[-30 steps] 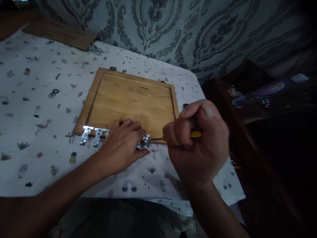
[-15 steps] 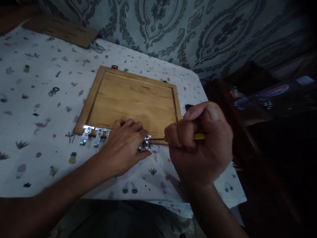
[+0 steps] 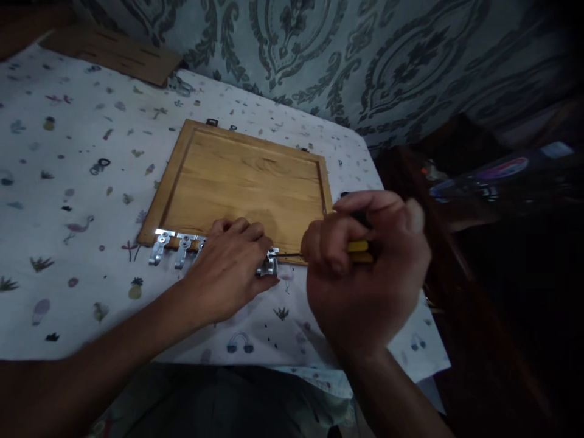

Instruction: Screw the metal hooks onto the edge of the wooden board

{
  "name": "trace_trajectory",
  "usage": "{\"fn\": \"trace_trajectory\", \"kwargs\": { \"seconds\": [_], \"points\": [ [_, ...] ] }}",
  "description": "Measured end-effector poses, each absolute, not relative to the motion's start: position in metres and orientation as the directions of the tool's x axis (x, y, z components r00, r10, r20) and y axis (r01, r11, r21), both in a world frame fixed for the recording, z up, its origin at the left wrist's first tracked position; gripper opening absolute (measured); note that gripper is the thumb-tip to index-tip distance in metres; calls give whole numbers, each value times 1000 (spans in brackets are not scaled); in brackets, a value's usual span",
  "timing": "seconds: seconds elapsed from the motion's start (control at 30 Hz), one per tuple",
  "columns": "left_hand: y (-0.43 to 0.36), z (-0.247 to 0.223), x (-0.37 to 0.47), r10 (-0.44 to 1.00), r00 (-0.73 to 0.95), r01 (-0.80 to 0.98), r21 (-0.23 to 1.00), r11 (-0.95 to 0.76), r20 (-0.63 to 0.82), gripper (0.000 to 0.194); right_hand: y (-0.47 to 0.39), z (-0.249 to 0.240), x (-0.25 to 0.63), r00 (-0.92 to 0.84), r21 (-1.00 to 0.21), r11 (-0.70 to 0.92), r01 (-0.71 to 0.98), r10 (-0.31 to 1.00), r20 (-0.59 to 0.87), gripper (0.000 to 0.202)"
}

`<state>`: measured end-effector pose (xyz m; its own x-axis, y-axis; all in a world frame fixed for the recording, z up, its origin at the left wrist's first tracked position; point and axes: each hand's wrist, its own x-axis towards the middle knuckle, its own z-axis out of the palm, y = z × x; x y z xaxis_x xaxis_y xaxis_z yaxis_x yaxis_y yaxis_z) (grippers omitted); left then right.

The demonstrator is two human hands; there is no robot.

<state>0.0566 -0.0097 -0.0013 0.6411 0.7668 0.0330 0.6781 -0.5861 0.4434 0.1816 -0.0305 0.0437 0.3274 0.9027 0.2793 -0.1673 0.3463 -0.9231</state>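
A wooden panel [image 3: 246, 179] with a raised frame lies flat on the patterned cloth. Several metal clips [image 3: 184, 249] line its near edge. My left hand [image 3: 230, 264] bends over that edge, its fingers closed on a metal clip [image 3: 272, 260] near the right end. My right hand [image 3: 365, 261] is wrapped round the yellow and black handle of a screwdriver [image 3: 358, 252]. The thin shaft points left, and its tip meets the clip beside my left fingers. My left palm hides the middle clips.
Brown cardboard [image 3: 114, 53] lies at the back left, with metal pieces [image 3: 180, 85] beside its right end. Behind the table [image 3: 82, 201] hangs a patterned curtain [image 3: 319, 55]. A plastic bottle [image 3: 502, 173] lies at the right, beyond the table edge.
The fingers and thumb of my right hand have shifted round the screwdriver handle, and more of its yellow part shows. My left hand stays at the clip.
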Motion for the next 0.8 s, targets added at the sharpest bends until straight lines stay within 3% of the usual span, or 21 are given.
{"fn": "trace_trajectory", "kwargs": {
  "seconds": [0.17, 0.3, 0.43, 0.5, 0.63, 0.8],
  "points": [
    [-9, 0, 58, 763, 646, 687, 429, -587, 10, 27, -15, 47, 207, -60, -963, 161, -214, 982, 177, 21],
    [-9, -2, 58, 766, 643, 688, 419, -593, 27, 28, -3, 46, 218, -206, -967, 173, -188, 956, 211, 17],
    [-9, -2, 58, 769, 639, 687, 431, -585, 24, 27, 0, 46, 221, -300, -934, 270, -234, 894, 333, 31],
    [-9, -1, 57, 765, 644, 677, 448, -584, 23, 27, -2, 46, 221, -374, -936, 243, -254, 868, 327, 36],
    [-9, 0, 57, 762, 647, 674, 455, -581, 14, 26, -7, 46, 218, -318, -965, 160, -208, 922, 222, 30],
    [-9, -3, 56, 761, 646, 670, 438, -600, 54, 26, -13, 46, 203, -83, -945, 230, -233, 963, 255, 22]
  ]
}}
